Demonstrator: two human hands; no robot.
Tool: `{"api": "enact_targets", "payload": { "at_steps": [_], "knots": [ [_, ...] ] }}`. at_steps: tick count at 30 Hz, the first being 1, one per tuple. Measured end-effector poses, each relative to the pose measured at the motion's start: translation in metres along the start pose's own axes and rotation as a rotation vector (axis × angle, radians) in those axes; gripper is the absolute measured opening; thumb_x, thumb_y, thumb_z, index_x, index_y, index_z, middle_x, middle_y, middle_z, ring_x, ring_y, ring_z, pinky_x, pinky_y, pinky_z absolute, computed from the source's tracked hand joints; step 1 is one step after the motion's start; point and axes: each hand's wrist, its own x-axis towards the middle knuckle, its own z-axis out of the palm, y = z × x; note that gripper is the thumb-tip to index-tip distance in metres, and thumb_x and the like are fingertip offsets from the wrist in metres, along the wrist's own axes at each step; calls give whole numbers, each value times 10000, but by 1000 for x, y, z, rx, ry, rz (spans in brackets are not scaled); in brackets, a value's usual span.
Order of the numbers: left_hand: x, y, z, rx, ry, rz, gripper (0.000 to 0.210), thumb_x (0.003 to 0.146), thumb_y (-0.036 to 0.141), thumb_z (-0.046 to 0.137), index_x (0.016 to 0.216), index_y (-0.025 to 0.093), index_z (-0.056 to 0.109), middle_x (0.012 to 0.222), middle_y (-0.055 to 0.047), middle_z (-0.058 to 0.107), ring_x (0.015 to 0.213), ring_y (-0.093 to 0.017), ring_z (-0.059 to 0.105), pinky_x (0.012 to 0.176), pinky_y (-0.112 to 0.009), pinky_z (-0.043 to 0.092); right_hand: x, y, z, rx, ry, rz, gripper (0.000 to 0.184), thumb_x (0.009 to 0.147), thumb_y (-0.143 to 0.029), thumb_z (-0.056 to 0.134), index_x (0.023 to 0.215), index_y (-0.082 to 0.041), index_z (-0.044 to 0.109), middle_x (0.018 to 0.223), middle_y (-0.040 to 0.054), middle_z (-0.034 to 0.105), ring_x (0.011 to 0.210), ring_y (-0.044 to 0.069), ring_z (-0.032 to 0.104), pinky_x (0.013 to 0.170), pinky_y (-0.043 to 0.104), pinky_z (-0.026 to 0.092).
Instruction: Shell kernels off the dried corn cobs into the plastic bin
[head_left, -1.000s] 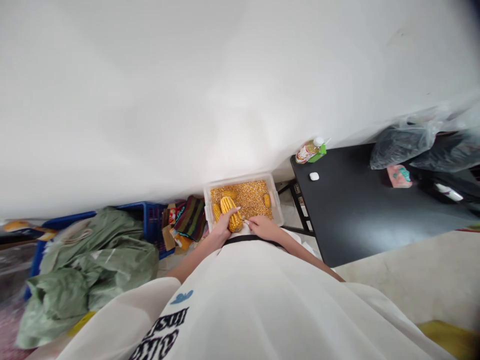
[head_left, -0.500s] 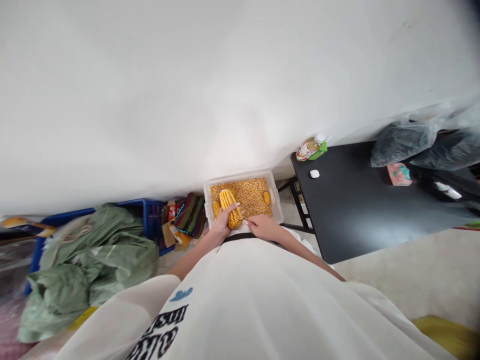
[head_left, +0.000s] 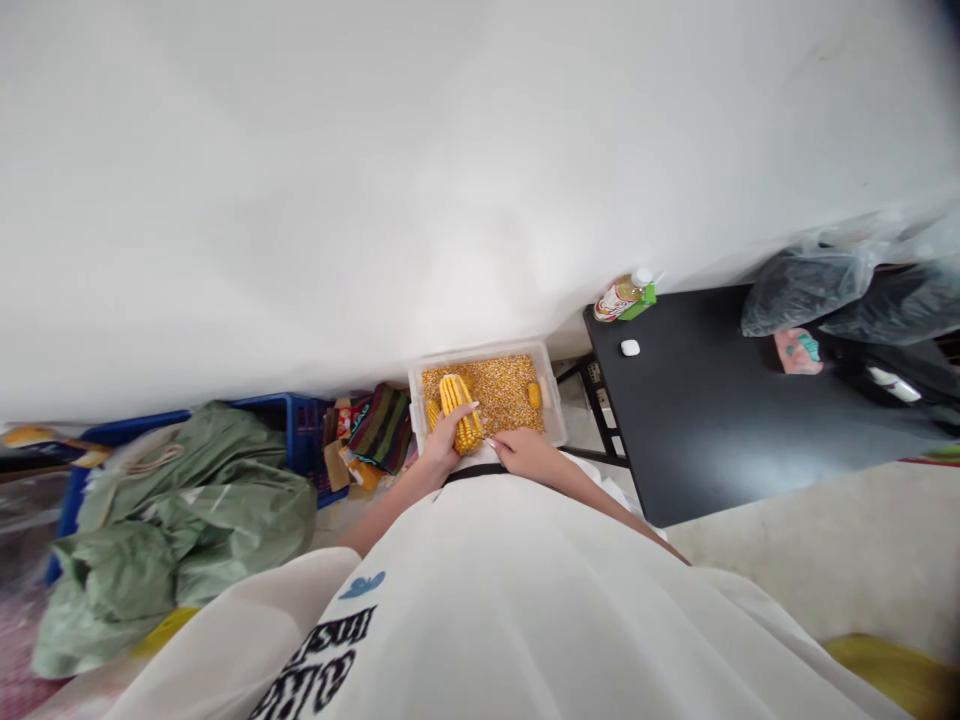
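Observation:
My left hand is wrapped round a yellow corn cob, which leans with its upper end away from me. Rows of kernels on the cob show gaps between them. Close by its lower end, my right hand is closed, fingertips near the cob. Something thin and pale may be in those fingers, too small to make out. Below the hands is a clear plastic bin holding loose corn kernels. Another cob lies at the bin's right side, and one more is partly hidden at the left.
To the right stands a black table with a bottle, a small white case and plastic bags. A blue crate with green cloth is at the left. Behind the bin rises a white wall.
Little differs. The view has shifted slightly, and the cob's upper end tilts a bit lower. Both hands keep nearly the same place.

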Motion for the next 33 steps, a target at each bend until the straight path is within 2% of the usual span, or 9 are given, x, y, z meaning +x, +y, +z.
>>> {"api": "enact_targets", "payload": {
  "at_steps": [5,12,16,26,33],
  "knots": [
    [0,-1,-2,21,-27,18,438,561,202,713,963,149,548,743,-32,618,641,-172,622,575,-289,519,-1,-2,1,-39,3,6,381,913,-299,282,837,-146,623,819,75,664,707,142,564,604,243,299],
    [-4,-1,0,73,-11,57,510,552,202,717,1015,172,505,739,-18,606,625,-168,618,559,-285,514,-4,-7,-3,-219,-17,92,378,901,-297,278,890,-149,626,841,103,663,725,182,585,615,268,318],
    [-7,0,3,93,23,73,526,559,193,709,1036,181,487,730,-12,596,612,-161,610,550,-280,508,-6,-7,-5,-215,-20,61,383,903,-303,273,883,-160,628,847,92,663,739,174,582,623,262,319],
    [-8,2,3,114,-1,82,525,531,214,721,1010,174,511,744,-22,601,607,-163,605,540,-284,506,-5,-13,-8,-187,-67,62,379,904,-305,287,921,-156,636,886,97,665,766,172,584,640,255,330],
    [-8,5,3,132,7,74,499,536,216,717,990,164,516,706,-19,604,595,-156,603,525,-261,501,-3,-15,-8,-214,-56,77,370,900,-291,291,921,-146,630,873,104,664,768,179,588,642,259,337]
  ]
}}
